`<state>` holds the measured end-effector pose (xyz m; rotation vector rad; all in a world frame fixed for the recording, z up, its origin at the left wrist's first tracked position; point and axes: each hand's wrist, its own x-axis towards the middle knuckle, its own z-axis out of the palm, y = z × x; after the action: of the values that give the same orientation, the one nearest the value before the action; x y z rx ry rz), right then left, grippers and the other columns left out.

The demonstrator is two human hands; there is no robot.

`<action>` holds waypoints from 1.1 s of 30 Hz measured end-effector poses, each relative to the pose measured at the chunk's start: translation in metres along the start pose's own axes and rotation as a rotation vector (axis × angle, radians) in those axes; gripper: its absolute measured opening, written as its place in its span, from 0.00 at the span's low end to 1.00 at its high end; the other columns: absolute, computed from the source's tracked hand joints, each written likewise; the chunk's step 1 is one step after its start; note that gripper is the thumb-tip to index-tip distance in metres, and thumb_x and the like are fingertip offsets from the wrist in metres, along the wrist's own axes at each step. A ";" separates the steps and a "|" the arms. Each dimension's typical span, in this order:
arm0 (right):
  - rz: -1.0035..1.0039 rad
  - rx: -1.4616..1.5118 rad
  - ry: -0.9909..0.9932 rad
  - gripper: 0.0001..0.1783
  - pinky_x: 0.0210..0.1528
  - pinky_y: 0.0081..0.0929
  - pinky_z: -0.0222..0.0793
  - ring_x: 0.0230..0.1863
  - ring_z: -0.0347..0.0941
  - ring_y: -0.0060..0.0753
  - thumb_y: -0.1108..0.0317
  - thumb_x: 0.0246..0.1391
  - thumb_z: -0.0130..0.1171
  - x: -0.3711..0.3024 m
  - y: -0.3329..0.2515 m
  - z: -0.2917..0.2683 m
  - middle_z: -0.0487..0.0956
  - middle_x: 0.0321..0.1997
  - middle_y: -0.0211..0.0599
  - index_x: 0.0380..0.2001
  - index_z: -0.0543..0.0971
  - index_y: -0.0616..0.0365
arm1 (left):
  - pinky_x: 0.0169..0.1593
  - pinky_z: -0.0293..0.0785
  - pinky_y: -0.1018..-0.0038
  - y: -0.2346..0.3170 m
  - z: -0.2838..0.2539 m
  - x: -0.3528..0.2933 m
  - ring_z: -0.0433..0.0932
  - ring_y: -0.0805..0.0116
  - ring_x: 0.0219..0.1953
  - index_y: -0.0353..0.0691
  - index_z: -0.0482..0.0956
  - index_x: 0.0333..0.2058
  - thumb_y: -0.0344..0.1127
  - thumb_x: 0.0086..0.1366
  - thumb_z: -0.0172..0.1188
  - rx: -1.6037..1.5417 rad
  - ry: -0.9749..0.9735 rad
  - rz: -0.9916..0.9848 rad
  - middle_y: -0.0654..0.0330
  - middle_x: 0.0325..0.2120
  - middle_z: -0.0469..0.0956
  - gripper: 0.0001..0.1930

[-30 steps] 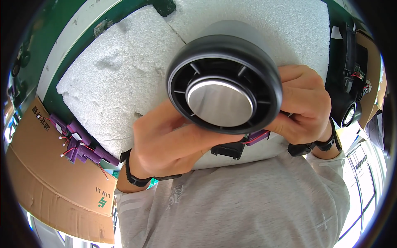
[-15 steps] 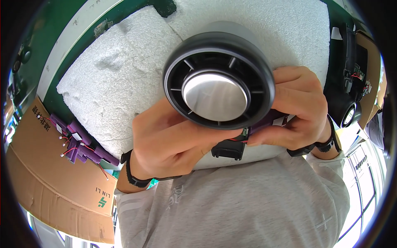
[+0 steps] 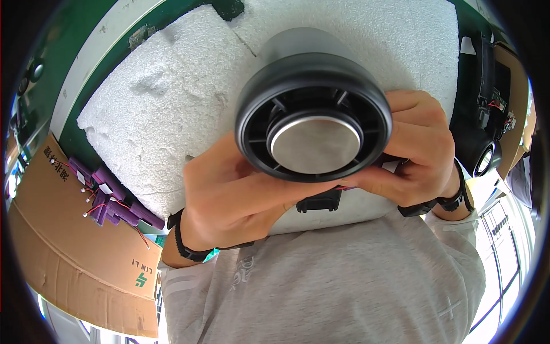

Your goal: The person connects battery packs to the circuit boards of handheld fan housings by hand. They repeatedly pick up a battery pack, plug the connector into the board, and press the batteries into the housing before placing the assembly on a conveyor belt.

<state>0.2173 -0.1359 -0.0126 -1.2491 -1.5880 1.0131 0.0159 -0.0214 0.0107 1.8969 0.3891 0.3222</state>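
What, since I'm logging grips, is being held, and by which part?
A black round-headed device: the left hand holds its near left side, behind the rim. The right hand is at its right side; the rim hides exactly what it grips.

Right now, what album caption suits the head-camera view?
Above white foam, the left hand holds a round black gadget, the right hand close against it.

Housing (image 3: 314, 86): black, smooth, plastic-looking, satin sheen on the rim. Disc (image 3: 315, 146): silvery metal, smooth, softly reflective, edge brighter. Slab (image 3: 166, 97): white foam, grainy, matt, pitted. Carton (image 3: 77, 243): brown cardboard, matt, creased. Packs (image 3: 127, 200): purple, plastic-like, smooth, slightly glossy. Shirt (image 3: 344, 275): pale grey flecked cloth, matt.
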 end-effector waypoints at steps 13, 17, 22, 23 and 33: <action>-0.117 0.151 0.114 0.09 0.20 0.25 0.62 0.18 0.69 0.34 0.73 0.46 0.65 0.000 0.007 0.004 0.76 0.20 0.38 0.31 0.80 0.69 | 0.56 0.69 0.54 -0.017 0.004 -0.013 0.77 0.45 0.49 0.47 0.87 0.28 0.23 0.42 0.73 -0.152 0.044 0.127 0.44 0.41 0.80 0.13; -0.101 0.152 0.126 0.07 0.20 0.26 0.61 0.17 0.69 0.34 0.75 0.47 0.63 0.001 0.005 0.004 0.76 0.19 0.38 0.29 0.80 0.68 | 0.57 0.68 0.53 -0.017 0.002 -0.013 0.75 0.43 0.52 0.48 0.87 0.29 0.23 0.43 0.73 -0.127 0.025 0.124 0.44 0.45 0.79 0.14; -0.099 0.154 0.112 0.06 0.19 0.26 0.60 0.17 0.68 0.34 0.75 0.47 0.63 0.002 0.005 0.002 0.75 0.18 0.37 0.27 0.80 0.68 | 0.57 0.68 0.52 -0.014 -0.001 -0.011 0.75 0.43 0.52 0.48 0.86 0.28 0.24 0.44 0.72 -0.130 -0.018 0.104 0.44 0.46 0.78 0.12; -0.099 0.159 0.118 0.05 0.19 0.26 0.60 0.17 0.68 0.34 0.74 0.47 0.63 0.002 0.005 0.003 0.75 0.18 0.37 0.26 0.80 0.67 | 0.57 0.68 0.52 -0.013 0.000 -0.011 0.75 0.43 0.52 0.48 0.86 0.28 0.23 0.45 0.72 -0.128 -0.015 0.102 0.44 0.46 0.78 0.12; -0.052 0.160 0.123 0.05 0.18 0.26 0.56 0.16 0.65 0.32 0.75 0.43 0.64 0.003 0.001 0.000 0.72 0.16 0.34 0.21 0.78 0.64 | 0.56 0.69 0.55 -0.015 0.005 -0.009 0.78 0.46 0.48 0.48 0.85 0.25 0.22 0.45 0.71 -0.119 0.027 0.155 0.47 0.41 0.81 0.11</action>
<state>0.2175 -0.1330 -0.0133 -1.1330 -1.4093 0.9907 0.0083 -0.0242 -0.0053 1.8108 0.2357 0.4642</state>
